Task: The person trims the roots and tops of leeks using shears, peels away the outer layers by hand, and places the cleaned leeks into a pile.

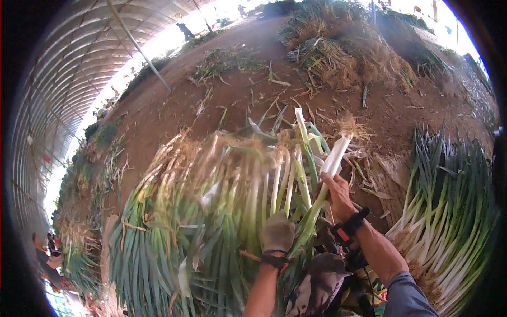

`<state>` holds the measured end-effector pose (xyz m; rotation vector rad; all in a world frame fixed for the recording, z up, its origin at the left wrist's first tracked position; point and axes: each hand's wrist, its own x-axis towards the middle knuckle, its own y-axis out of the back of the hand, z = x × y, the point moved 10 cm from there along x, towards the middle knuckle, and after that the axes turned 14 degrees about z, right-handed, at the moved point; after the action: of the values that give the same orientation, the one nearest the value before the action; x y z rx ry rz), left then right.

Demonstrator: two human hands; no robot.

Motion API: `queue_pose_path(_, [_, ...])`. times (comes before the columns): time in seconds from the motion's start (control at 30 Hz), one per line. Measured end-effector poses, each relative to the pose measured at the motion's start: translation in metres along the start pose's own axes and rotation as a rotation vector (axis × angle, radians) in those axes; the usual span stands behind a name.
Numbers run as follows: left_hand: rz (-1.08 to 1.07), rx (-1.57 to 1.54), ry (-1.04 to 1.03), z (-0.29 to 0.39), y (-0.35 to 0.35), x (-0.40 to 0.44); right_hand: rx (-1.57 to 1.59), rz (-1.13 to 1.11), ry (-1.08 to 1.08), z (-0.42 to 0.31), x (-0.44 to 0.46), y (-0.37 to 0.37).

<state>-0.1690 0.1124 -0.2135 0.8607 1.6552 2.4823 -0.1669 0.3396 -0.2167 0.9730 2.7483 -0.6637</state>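
Note:
My bare right hand [338, 194] is closed around the white stalk of a large green onion [334, 158], whose rooty end points up and away from me. Its green part slants down to the left, past my left hand. My left hand [278, 232], in a grey-beige glove, rests at the right part of a wide row of green onions [211, 206]; its fingers are blurred and partly hidden, so what they hold cannot be made out. The row lies with roots away from me and green leaves toward me.
At the right lies another pile of green onions [449, 216], white ends toward me. Heaps of onions and roots [348, 53] stand at the back on brown soil [174, 116]. A slanted pole [138, 46] rises at the upper left. Part of another person [50, 261] shows at far left.

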Motion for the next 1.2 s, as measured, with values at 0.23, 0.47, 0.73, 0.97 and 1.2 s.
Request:
queue_pose_path(0.23, [-0.05,-0.049,0.039,-0.015,-0.038,0.02,0.026,-0.156,-0.125,0.031,0.011,-0.011])
queue_pose_path(0.47, [-0.198,-0.36,0.407,-0.019,0.007,0.011,0.016,-0.163,-0.244,0.034,0.002,-0.022])
queue_pose_path(0.73, [-0.295,-0.599,0.409,0.009,0.013,0.004,-0.135,-0.255,-0.219,0.058,-0.009,-0.039])
queue_pose_path(0.97, [0.08,-0.08,0.025,-0.036,-0.005,0.035,-0.131,-0.314,-0.088,0.073,0.0,-0.036])
queue_pose_path(1.2, [-0.179,0.028,0.246,-0.066,-0.058,0.044,-0.188,-0.36,0.183,0.041,-0.014,-0.047])
